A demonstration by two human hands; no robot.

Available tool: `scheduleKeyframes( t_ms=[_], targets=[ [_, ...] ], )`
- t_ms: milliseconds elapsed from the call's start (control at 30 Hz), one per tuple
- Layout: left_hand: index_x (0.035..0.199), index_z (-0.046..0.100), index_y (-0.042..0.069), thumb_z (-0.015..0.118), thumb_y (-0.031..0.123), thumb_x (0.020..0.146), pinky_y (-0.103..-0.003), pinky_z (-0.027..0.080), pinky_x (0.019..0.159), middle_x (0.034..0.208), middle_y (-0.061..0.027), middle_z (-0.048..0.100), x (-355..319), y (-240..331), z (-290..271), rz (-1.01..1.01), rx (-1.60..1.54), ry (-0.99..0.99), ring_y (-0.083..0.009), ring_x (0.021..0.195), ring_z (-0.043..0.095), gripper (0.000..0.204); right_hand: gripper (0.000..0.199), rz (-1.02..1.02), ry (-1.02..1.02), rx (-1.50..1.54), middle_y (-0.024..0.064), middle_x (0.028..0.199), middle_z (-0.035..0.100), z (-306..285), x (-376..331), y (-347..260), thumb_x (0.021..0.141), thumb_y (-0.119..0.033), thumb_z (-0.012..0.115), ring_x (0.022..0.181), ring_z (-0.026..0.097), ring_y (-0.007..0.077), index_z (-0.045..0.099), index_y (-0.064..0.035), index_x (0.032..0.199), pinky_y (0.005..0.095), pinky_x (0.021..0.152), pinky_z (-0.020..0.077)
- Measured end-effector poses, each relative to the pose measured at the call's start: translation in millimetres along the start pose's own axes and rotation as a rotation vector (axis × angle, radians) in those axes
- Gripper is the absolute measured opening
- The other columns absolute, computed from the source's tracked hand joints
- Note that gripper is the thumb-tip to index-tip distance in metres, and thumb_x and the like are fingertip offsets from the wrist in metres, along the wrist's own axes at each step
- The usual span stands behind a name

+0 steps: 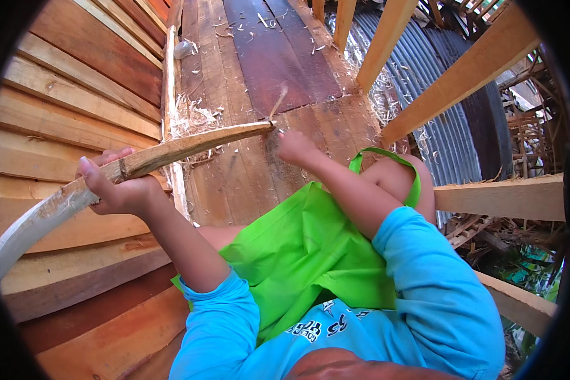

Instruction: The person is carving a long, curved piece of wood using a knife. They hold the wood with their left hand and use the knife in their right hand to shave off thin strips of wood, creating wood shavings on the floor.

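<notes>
We've got a long curved stick [107, 174], rough and pale where the bark's shaved off, running from lower left up toward centre. Left hand [117, 183] wraps tight around its middle; right hand [296, 147] is fisted at the tip, over plank floor [272, 57] littered with shavings [196, 117].

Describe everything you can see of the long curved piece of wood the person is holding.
The curved piece of wood is long, pale and rough-hewn, with bark remaining in patches and its lower left end shaved smooth and whitish. It slants from lower left up to a narrowed tip at the middle. The left hand grips it around its middle; the right hand is at the tip, where a thin sliver sticks up. Shavings lie beneath it.
</notes>
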State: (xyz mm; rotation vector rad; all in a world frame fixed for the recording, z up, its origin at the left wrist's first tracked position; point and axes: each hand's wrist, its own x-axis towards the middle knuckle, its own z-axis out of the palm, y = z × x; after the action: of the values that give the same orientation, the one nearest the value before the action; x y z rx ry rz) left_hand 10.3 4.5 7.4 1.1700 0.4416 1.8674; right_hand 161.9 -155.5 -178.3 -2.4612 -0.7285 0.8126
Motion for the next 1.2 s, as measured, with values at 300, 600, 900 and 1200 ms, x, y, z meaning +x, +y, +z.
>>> scheduleKeyframes(
  t_ms=[300, 600, 900, 1200],
  targets=[
    [0.088, 0.052, 0.0, 0.073, 0.024, 0.08, -0.035, 0.048, 0.051, 0.07, -0.0075, 0.05, -12, 14, 18, 0.015, 0.073, 0.135, -0.0189, 0.058, 0.051, 0.034, 0.032, 0.009, 0.039, -0.038, 0.0237, 0.103, 0.067, 12, 11, 19, 0.096, -0.024, 0.046, 0.097, 0.066, 0.0377, 0.065, 0.0028, 0.098, 0.0475, 0.082, 0.052],
    [0.103, 0.05, -0.002, 0.077, 0.017, 0.076, -0.037, 0.054, 0.054, 0.08, -0.0077, 0.051, -5, 14, 3, -0.042, 0.0, 0.089, -0.0182, 0.067, 0.055, 0.043, 0.03, -0.083, 0.191, -0.346, 0.0167, 0.09, 0.07, 20, 27, 26, 0.095, -0.031, 0.053, 0.087, 0.069, 0.0321, 0.063, -0.0032, 0.096, 0.0445, 0.073, 0.0536],
    [0.093, 0.051, 0.001, 0.074, 0.01, 0.075, -0.039, 0.055, 0.056, 0.073, -0.0066, 0.052, 9, 1, -20, -0.066, -0.027, -0.01, -0.0191, 0.06, 0.054, 0.031, 0.024, 0.006, 0.261, -0.414, 0.0115, 0.085, 0.071, 24, 32, 26, 0.094, -0.031, 0.053, 0.08, 0.07, 0.0306, 0.063, -0.009, 0.095, 0.0497, 0.063, 0.0528],
    [0.082, 0.044, 0.008, 0.066, 0.012, 0.078, -0.033, 0.049, 0.046, 0.057, -0.0062, 0.047, 18, -6, -32, -0.095, -0.176, -0.188, -0.0172, 0.046, 0.048, 0.022, 0.02, 0.065, 0.25, -0.504, 0.0137, 0.092, 0.071, 15, 35, 31, 0.089, -0.02, 0.054, 0.084, 0.071, 0.0319, 0.059, -0.0081, 0.104, 0.0526, 0.064, 0.0528]
  ],
)
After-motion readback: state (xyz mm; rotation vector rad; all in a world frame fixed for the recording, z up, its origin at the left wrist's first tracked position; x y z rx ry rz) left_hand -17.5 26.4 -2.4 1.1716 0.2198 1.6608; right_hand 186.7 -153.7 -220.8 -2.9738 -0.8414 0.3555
